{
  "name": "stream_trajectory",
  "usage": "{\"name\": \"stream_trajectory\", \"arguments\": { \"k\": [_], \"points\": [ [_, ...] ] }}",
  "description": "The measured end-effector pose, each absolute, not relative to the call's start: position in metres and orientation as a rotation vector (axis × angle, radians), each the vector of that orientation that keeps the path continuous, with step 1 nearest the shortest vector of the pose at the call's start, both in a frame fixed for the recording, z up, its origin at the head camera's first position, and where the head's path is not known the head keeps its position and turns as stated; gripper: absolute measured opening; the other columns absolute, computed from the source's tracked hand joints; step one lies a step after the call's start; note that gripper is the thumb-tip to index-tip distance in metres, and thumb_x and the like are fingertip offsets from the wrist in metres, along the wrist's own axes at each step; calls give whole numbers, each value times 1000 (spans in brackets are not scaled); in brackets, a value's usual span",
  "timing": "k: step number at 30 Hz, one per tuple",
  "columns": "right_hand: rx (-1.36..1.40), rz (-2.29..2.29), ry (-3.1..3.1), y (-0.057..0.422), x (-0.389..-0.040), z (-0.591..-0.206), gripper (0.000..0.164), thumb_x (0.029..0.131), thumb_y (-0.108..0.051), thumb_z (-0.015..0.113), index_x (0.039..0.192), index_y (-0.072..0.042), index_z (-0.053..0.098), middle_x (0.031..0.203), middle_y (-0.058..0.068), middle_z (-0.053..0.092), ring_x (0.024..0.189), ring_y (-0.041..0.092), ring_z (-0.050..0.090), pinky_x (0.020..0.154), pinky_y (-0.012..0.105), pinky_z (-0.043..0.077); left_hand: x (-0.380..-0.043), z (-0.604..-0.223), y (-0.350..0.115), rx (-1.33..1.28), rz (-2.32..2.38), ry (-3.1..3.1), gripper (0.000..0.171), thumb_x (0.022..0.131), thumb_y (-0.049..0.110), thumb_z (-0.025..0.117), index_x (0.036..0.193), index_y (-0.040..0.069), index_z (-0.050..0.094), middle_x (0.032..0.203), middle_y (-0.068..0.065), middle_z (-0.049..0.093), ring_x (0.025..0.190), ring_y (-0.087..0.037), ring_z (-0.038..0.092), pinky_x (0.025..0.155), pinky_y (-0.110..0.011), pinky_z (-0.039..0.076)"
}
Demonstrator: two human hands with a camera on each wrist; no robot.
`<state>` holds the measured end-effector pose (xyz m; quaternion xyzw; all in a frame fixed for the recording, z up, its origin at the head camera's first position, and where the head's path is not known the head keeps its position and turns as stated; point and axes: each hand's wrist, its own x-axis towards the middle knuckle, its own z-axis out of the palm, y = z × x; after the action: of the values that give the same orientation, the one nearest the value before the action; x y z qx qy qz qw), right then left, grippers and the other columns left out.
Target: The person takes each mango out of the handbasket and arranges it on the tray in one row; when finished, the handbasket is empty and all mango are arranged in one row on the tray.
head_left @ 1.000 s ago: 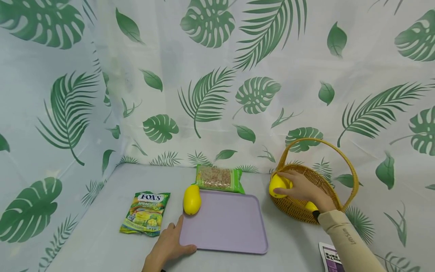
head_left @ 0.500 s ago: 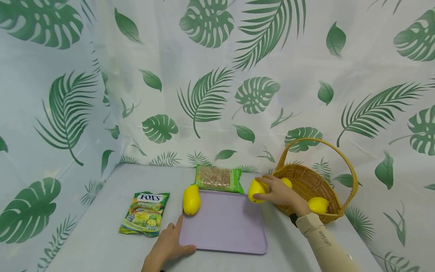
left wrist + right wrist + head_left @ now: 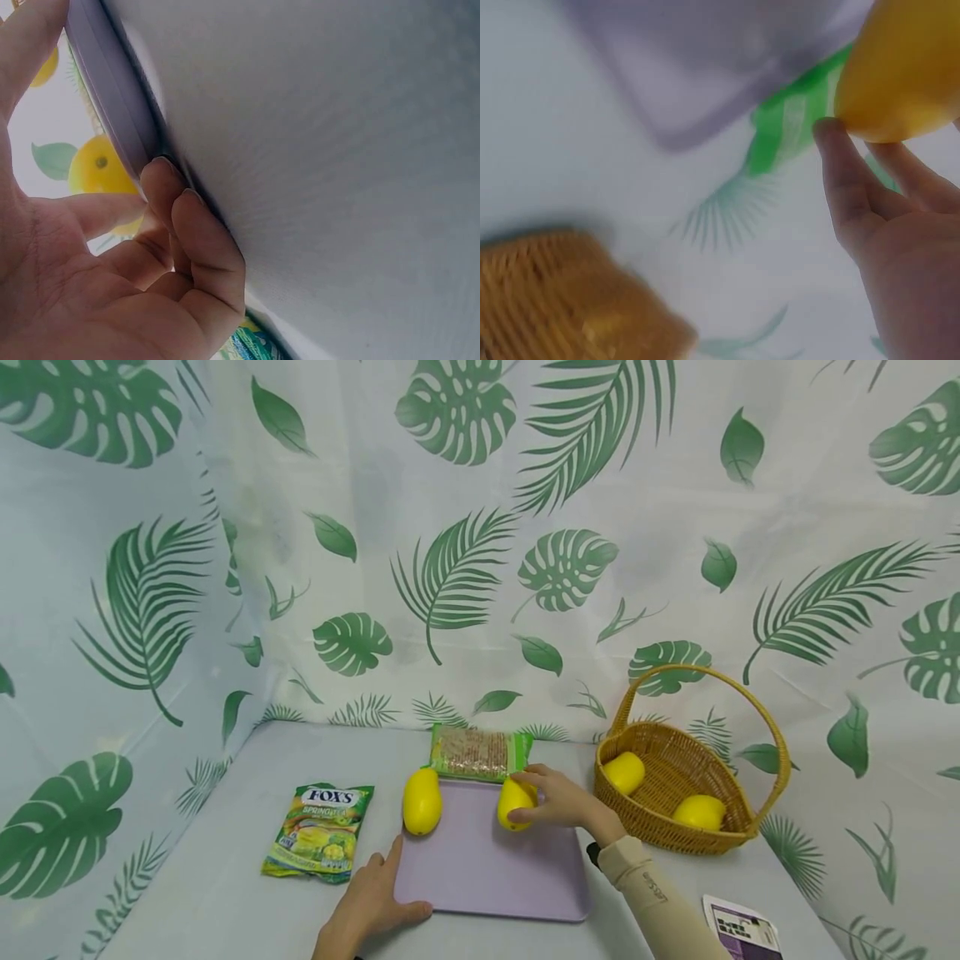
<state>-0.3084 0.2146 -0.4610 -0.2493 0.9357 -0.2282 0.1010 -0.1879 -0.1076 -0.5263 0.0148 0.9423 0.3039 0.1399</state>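
My right hand (image 3: 561,802) pinches a yellow mango (image 3: 513,808) between thumb and fingers over the far right part of a lavender tray (image 3: 487,877). In the right wrist view, the fingertips press against the mango's side (image 3: 904,71). A second mango (image 3: 422,802) lies at the tray's far left corner. My left hand (image 3: 371,897) grips the tray's near left corner, thumb along the front edge and fingers at the left side. The left wrist view shows curled fingers (image 3: 206,240) against the tray's edge (image 3: 112,90).
A wicker basket (image 3: 652,831) with a tall handle stands at the right, with two yellow fruits (image 3: 624,772) inside. Behind the tray lies a green packet (image 3: 480,752). A Fox's candy bag (image 3: 318,832) is at the left, a purple-and-white printed item (image 3: 741,928) at the front right.
My right hand has lifted a mango out of the basket and carried it left, over the tray. The left hand has stayed at the tray's corner.
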Motion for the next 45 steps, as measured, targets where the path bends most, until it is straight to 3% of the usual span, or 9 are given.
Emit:
{"name": "stream_trajectory", "arguments": {
  "k": [16, 25, 33, 45],
  "points": [
    [-817, -500, 2716, 155, -319, -479, 75, 83, -58, 73, 146, -21, 53, 158, 18, 41, 143, 42, 42, 113, 61, 41, -188, -529, -106, 30, 883, 2707, 116, 67, 57, 88, 154, 2, 34, 123, -28, 57, 94, -32, 55, 96, -61, 51],
    [-808, -472, 2686, 144, -320, -483, 76, 82, -58, 74, 146, -23, 53, 162, 18, 34, 147, 43, 36, 116, 63, 37, -187, -529, -105, 19, 868, 2705, 116, 66, 57, 88, 154, 2, 34, 123, -28, 57, 95, -32, 56, 96, -61, 51],
    [-798, -464, 2694, 137, -321, -482, 76, 83, -58, 73, 147, -24, 52, 162, 17, 34, 148, 42, 35, 117, 62, 37, -187, -527, -107, 19, 906, 2695, 116, 66, 56, 88, 155, 3, 33, 131, -33, 54, 106, -39, 59, 98, -65, 49],
    [-834, -448, 2705, 121, -323, -483, 71, 83, -55, 74, 144, -24, 55, 163, 13, 34, 148, 42, 35, 117, 63, 36, -187, -526, -108, 35, 902, 2710, 116, 67, 56, 88, 154, 2, 33, 129, -32, 55, 104, -38, 58, 98, -64, 49]
  ]
}}
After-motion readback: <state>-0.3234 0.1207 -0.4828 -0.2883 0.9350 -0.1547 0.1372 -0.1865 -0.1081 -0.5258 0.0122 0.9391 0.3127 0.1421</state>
